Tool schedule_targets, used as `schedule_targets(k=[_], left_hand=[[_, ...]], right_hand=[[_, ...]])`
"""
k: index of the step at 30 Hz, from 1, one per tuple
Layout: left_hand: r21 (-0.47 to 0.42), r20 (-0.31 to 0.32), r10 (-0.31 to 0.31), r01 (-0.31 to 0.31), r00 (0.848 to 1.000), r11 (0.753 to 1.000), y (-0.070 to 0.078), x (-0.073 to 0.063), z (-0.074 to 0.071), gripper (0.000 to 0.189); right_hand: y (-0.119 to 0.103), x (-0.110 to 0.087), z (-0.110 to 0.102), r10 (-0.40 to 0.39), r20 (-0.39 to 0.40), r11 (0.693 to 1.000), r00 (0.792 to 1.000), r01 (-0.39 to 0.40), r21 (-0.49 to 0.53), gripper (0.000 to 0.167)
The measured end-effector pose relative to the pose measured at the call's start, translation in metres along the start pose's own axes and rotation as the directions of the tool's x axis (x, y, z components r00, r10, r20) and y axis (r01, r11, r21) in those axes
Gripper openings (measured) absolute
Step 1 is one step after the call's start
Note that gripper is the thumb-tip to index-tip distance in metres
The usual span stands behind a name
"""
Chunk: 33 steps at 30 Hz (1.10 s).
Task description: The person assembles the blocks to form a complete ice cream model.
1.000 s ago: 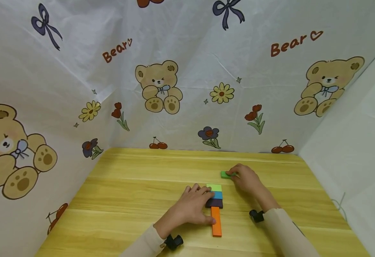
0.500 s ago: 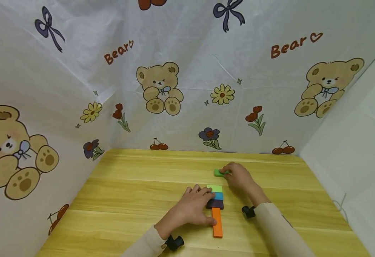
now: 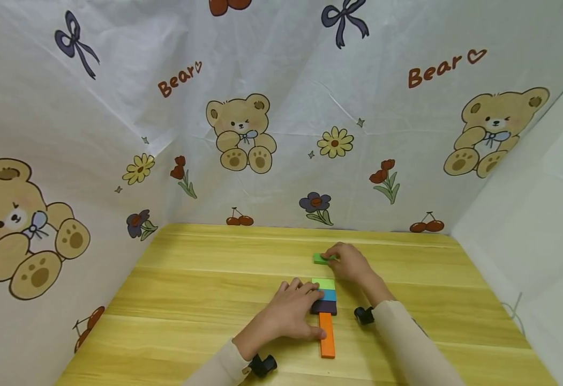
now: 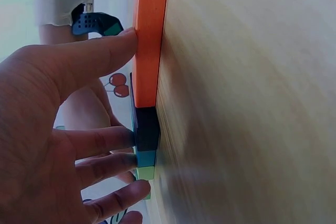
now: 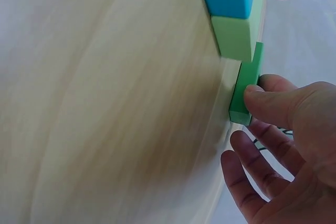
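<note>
In the head view, an orange block (image 3: 327, 346) lies lengthwise below a row of crosswise blocks: dark purple (image 3: 325, 307), blue (image 3: 329, 295) and light green (image 3: 327, 283). My left hand (image 3: 288, 313) has its fingers spread along the left side of these blocks. Its thumb touches the orange block, while fingertips touch the row's ends, as the left wrist view shows. Beyond the light green block, my right hand (image 3: 351, 264) pinches a green block (image 5: 247, 87) between thumb and index finger. That block sits a short gap past the row, its right end hidden by the fingers.
The blocks lie on a wood-grain table (image 3: 204, 279). A white cloth (image 3: 281, 134) printed with bears and flowers rises behind it and on the left. At the right stands a plain white wall (image 3: 541, 214), with a thin pale cord (image 3: 515, 308) near the table's edge.
The right hand has moved left with the green block, bringing it behind the light green block. The left hand and the other blocks have stayed in place; the head view has shifted slightly.
</note>
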<state>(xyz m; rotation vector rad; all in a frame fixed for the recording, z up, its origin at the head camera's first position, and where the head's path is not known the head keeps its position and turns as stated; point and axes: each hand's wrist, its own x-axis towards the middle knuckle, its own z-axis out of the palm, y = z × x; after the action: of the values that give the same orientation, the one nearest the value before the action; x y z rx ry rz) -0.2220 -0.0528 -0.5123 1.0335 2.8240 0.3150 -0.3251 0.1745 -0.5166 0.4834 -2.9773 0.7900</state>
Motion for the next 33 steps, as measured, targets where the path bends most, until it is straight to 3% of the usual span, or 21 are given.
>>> schedule_targets(k=[33], left_hand=[[-0.014, -0.002, -0.012, 0.012, 1.000, 1.000, 0.0024, -0.0020, -0.0028, 0.089]], right_hand=[[-0.0043, -0.0038, 0.0019, -0.034, 0.028, 0.998, 0.999, 0.032, 0.061, 0.021]])
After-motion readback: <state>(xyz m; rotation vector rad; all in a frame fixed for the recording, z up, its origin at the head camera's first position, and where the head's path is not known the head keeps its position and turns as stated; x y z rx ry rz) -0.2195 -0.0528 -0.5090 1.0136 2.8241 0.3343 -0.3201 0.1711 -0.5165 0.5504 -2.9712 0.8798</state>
